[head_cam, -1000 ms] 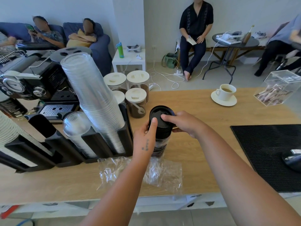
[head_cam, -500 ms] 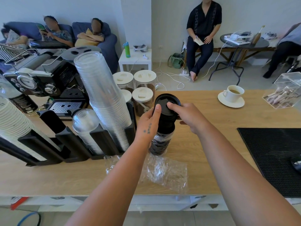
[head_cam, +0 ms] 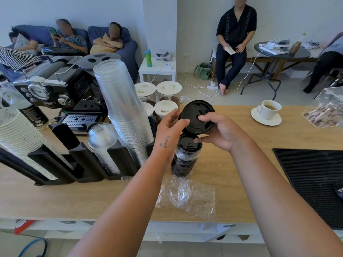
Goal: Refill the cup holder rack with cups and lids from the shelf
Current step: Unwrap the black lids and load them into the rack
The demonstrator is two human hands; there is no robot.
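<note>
Both hands hold a batch of black lids (head_cam: pixel 196 115), tilted and lifted off a stack of black lids (head_cam: pixel 186 156) that stands in clear plastic wrap on the wooden counter (head_cam: pixel 241 164). My left hand (head_cam: pixel 171 127) grips the batch's left edge; my right hand (head_cam: pixel 220 130) grips its right side with the thumb on top. Left of the stack sits the black cup holder rack (head_cam: pixel 81 160), holding a tall stack of clear cups (head_cam: pixel 122 108), a row of clear dome lids (head_cam: pixel 102 143) and white paper cups (head_cam: pixel 18 134).
Crumpled plastic wrap (head_cam: pixel 187 195) lies at the counter's front edge. An espresso machine (head_cam: pixel 55 89) and white-lidded jars (head_cam: pixel 165 97) stand behind the rack. A coffee cup on a saucer (head_cam: pixel 267 112), a clear box (head_cam: pixel 326 108) and a black mat (head_cam: pixel 315 179) lie to the right. People sit beyond.
The top batch of black lids has come up off the wrapped stack and tilted toward me. Both hands rose with it.
</note>
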